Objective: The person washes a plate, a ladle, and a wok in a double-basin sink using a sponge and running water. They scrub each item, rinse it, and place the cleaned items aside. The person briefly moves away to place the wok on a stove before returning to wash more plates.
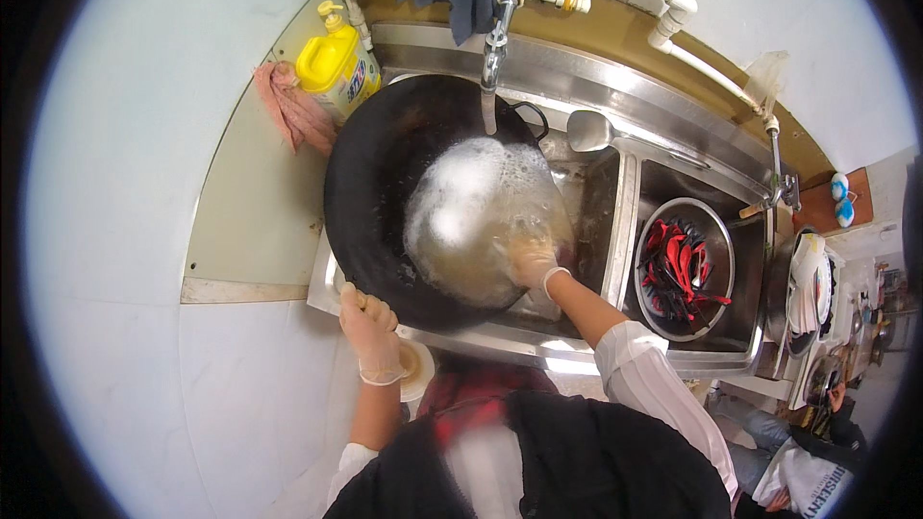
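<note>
A large black wok (368, 180) rests tilted over the left basin of a steel double sink, with cloudy, foamy water (461, 194) pooled in it. My left hand (369, 328), in a thin clear glove, is closed on the wok's near left rim; the handle there is hidden. My gloved right hand (533, 259) is in the water at the wok's right side. Its fingers are blurred and partly covered, so whether they hold something cannot be told. Above the wok hangs a metal faucet (496, 50) with a short hose end.
A metal spatula (591, 131) lies along the sink's back ledge. Red and black spoons (676, 259) fill a steel bowl (730, 267) in the right basin. Behind the wok at left stand a yellow detergent bottle (328, 61) and a pink cloth (296, 104). Another person (800, 461) is at lower right.
</note>
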Demonstrator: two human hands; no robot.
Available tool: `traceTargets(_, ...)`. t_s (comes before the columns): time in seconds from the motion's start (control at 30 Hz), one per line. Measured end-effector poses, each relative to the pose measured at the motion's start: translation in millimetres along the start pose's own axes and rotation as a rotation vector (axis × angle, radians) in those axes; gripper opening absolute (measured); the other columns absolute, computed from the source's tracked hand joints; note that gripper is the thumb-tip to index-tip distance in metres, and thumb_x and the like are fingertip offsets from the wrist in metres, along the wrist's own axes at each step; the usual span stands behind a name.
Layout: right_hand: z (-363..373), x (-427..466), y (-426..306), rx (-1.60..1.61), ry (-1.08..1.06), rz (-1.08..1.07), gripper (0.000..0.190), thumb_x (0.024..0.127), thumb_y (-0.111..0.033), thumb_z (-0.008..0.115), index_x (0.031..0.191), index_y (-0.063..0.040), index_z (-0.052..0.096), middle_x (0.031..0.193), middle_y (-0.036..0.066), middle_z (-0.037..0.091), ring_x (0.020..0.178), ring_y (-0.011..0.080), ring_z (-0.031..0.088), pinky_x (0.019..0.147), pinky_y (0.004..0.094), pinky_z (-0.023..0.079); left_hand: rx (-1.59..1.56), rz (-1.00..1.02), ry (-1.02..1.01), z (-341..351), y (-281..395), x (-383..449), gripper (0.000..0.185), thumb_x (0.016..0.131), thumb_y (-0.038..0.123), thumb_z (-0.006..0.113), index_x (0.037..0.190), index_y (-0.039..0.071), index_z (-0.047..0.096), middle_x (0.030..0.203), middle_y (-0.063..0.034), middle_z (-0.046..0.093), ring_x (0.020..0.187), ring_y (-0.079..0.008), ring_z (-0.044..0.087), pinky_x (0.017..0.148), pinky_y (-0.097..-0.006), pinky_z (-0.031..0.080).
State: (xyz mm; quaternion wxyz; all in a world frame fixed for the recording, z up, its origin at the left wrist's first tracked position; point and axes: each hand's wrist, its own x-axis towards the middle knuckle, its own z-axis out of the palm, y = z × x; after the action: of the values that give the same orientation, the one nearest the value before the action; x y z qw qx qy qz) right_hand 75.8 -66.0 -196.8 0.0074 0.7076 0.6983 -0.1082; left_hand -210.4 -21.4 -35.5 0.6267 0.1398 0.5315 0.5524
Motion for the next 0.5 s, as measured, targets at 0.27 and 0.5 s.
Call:
traceTargets(0.27,-49,32,-44,0.169,-0.181,-0.12,0.04,0.092,-0.025,0.049,0.126,-0.004,0.056,0.114,0.023,0.061,0.11,0.0378,0.058,0.101,0.0534,0.038,0.137,0.135,0.011,18,8,-16,0.04,0.099,0.028,0.048,0.064,0.017,0.031,0.049,0.0063,0.024,0.04,-0.0063,0.018,0.039,-0.0258,0.013)
traceTargets(0.5,-79,54,-125,0.454,-0.052,-0.444,0.035,0.089,-0.016,0.056,0.116,0.006,0.059,0.123,0.031,0.054,0.114,0.0452,0.052,0.099,0.0493,0.042,0.218,0.246,-0.094,37,26,-36,0.042,0.1,0.029,0.05,0.065,0.017,0.029,0.051,0.006,0.024,0.042,-0.0048,0.019,0.041,-0.0256,0.013)
